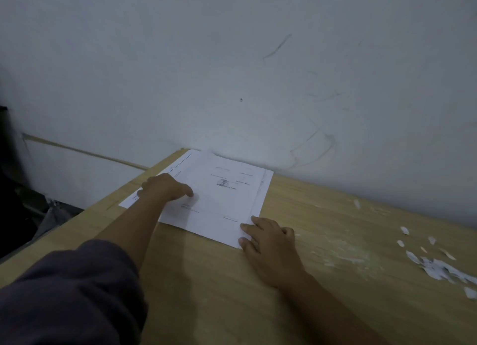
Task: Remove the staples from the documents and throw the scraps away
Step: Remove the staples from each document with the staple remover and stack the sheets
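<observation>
Pale wood-grain worktop [322, 215] fills the lower half of the frame, its far edge meeting a grey-white wall [232, 60] and its left edge running diagonally from the centre down to the lower left. The documents [222, 197], a loose stack of white printed sheets, lie at the centre of the frame with their far corner touching the wall and their left corner close to the worktop's left edge. Lower sheets stick out in a thin strip along the stack's right side.

The left hand [165, 189] rests knuckles-up on the left part of the stack. Its grip is curled under with one finger pressing the top sheet, but blur hides whether it pinches any paper. The right hand [268, 238] lies flat at the stack's near right corner, its grip spread apart, with the fingertips [245, 227] touching the paper's edge. A dark sleeve [72, 293] covers the left arm at the lower left.

Bare wood lies between the right hand and the paper scraps [438, 267], which are strewn well apart from the documents at the right edge of the frame. Beyond the worktop's left edge stands a white panel [77, 176].
</observation>
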